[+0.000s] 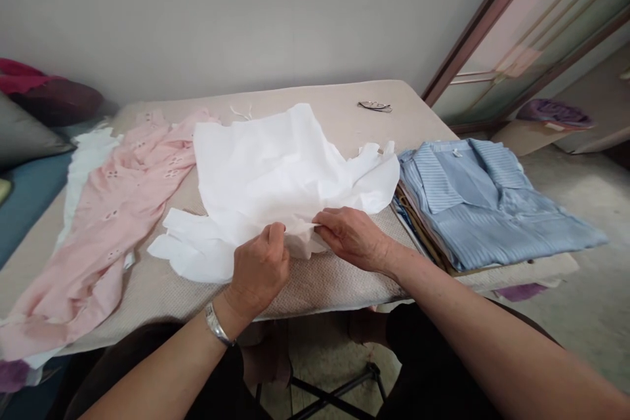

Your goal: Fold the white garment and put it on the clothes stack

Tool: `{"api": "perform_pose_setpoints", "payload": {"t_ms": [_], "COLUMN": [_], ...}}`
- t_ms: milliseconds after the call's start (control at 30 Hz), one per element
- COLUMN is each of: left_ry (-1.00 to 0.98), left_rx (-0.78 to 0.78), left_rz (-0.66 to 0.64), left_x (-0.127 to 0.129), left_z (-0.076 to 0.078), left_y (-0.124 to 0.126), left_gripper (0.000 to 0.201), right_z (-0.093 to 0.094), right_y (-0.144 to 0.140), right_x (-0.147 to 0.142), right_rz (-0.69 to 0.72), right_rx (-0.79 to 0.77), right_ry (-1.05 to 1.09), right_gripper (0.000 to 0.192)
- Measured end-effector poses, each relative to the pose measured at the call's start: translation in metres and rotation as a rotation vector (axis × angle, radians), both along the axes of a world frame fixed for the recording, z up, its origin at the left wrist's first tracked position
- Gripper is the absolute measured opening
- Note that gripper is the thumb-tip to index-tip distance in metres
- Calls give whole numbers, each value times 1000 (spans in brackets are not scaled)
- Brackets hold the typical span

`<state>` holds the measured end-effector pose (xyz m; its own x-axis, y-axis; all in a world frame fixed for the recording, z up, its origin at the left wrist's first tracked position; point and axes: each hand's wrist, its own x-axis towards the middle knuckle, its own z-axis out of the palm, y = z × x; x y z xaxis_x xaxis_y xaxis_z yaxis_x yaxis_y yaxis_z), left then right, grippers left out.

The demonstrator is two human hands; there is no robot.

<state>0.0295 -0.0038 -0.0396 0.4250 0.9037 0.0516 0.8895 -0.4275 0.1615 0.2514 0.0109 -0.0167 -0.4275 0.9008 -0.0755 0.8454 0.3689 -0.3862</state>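
Plain grey wall (221, 6), glazed door (541, 33)

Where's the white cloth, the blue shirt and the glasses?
white cloth (275, 170), head view, on its crumpled middle.
blue shirt (485, 210), head view, on its folded front.
glasses (375, 105), head view, on the frame.

The white garment (275, 177) at the middle of the counter (319, 289) is plain, with no print, and the counter's cover is beige with a fine woven dot texture. At nine o'clock from it lies a pale pink garment (113, 210) scattered with small eyelet cut-outs, edged by another white piece (86, 157) — and at three o'clock a stack topped by a light blue shirt (487, 203) in thin stripes, with tan and darker blue layers showing at the stack's edge. At the far nine o'clock edge sit grey, maroon and red cushions (39, 105) over a blue surface, while the left wrist carries a silver bracelet (216, 325).
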Motion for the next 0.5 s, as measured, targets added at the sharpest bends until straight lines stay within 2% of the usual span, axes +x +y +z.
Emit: {"api": "perform_pose_setpoints", "payload": {"t_ms": [200,367,500], "left_ry": [115,50,55], "left_rx": [50,40,64], "left_rz": [13,-2,31], "left_x": [6,8,9], "left_z": [-1,-1,-1], "left_y": [-1,-2,-3], "left_gripper": [14,10,15], "right_z": [-4,-6,-4], "right_y": [-3,-4,-5], "right_x": [-3,-5,-6], "right_rz": [26,29,27], "right_rx": [50,92,102], "right_ry": [35,65,76], "right_gripper": [16,17,19]}}
